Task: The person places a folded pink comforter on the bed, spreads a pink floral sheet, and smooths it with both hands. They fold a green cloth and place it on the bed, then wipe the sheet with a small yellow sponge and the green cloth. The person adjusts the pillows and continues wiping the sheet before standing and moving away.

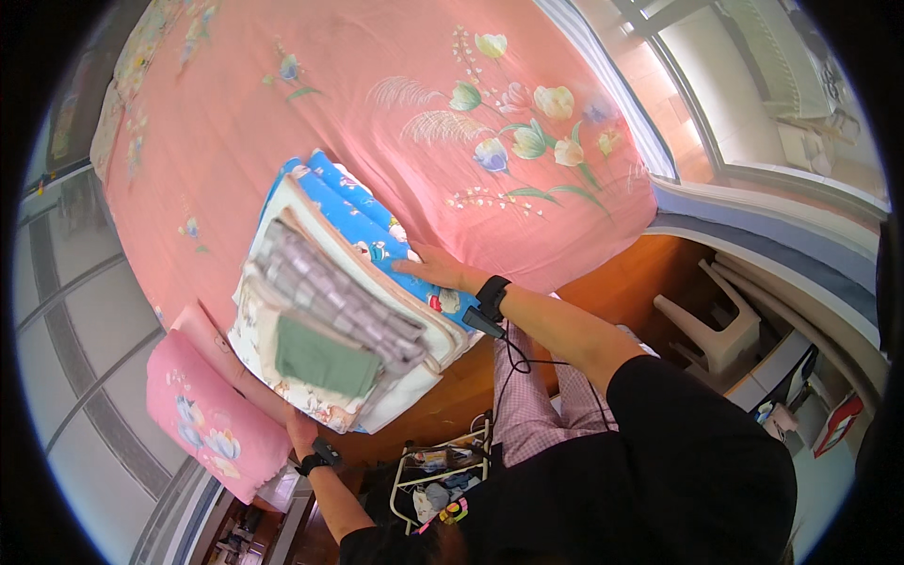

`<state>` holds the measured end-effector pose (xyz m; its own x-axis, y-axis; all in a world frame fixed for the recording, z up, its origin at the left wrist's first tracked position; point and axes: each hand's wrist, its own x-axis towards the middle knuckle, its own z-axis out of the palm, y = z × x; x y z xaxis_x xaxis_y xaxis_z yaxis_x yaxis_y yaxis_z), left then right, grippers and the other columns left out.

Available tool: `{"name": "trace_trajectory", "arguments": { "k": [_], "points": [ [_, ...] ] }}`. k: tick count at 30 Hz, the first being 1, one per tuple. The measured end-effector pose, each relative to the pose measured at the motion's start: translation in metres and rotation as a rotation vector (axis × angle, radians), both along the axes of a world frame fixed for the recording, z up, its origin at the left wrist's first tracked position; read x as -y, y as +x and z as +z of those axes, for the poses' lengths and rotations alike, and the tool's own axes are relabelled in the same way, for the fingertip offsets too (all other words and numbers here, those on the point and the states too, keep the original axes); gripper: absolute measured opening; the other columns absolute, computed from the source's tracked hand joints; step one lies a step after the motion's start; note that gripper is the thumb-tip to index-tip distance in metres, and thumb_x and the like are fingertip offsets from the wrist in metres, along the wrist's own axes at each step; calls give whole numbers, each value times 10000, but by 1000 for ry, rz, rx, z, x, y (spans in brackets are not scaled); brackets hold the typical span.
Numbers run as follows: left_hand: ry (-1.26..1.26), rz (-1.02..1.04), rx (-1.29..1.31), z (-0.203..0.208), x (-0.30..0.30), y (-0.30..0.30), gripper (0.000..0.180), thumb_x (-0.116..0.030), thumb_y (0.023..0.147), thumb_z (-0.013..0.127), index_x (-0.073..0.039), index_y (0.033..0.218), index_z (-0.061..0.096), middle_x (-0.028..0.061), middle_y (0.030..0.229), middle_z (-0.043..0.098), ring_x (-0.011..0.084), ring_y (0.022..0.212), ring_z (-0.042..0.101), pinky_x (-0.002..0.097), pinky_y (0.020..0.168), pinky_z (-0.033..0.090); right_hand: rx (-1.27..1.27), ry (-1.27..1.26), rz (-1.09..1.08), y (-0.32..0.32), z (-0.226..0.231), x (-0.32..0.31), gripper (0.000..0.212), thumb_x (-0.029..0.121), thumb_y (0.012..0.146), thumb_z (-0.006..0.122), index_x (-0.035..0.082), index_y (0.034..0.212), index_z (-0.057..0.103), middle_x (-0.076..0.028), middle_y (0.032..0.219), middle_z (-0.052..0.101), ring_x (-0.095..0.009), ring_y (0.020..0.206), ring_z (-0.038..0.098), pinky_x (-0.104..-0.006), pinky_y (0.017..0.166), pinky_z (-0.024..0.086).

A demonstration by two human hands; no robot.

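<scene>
A stack of folded cloths sits at the bed's near side. A blue patterned cloth [330, 191] forms its right side, with a cream-white layer [306, 202], a grey-and-white checked cloth [334, 287] and a small green folded cloth [325, 356] towards the left. My right hand [435, 266] lies against the blue cloth, fingers stretched out over it. At the lower left corner of the stack is my left hand [302, 430], its fingers mostly hidden. Beside it lies a pink floral pillow [212, 419]. Whether the stack rests fully on the bed I cannot tell.
A pink flowered sheet [377, 56] covers the wide bed. Below the stack stands a light metal-framed rack [407, 485] holding small items. A beige plastic stool [711, 325] is at the right, near a window with a curtain. Sliding panels [80, 292] line the left.
</scene>
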<state>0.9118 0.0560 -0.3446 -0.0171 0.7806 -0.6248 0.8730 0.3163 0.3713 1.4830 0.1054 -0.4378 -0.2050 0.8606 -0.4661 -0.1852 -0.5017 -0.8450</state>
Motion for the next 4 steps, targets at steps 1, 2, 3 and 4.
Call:
{"name": "trace_trajectory", "arguments": {
  "k": [1,2,3,4],
  "points": [
    [-92,261,104,-15,1,-6,376,-272,944,501,-40,1237,547,104,1168,613,266,1059,576,358,922,475,-18,-25,7,0,-12,3,613,432,936,559,-12,1349,468,-186,1250,588,-290,1122,570,-368,975,430],
    [-92,663,310,-29,1,-9,377,-272,949,493,-35,1240,535,105,1175,599,253,1085,553,350,923,470,175,50,38,-5,-23,5,503,410,971,505,25,1294,527,-151,1236,579,-293,1155,541,-393,999,406],
    [-52,1171,407,-45,3,-5,387,-284,961,480,-36,1255,518,107,1192,579,242,1125,524,344,931,463,419,234,23,0,-34,10,468,387,962,512,38,1273,546,-138,1235,576,-288,1165,529,-398,1007,395],
    [-26,1169,344,-62,-2,1,387,-284,961,480,-36,1255,518,107,1192,579,242,1125,524,344,931,463,667,420,13,6,-42,15,435,365,953,519,52,1252,564,-125,1234,573,-284,1175,518,-403,1015,384]
  ]
}}
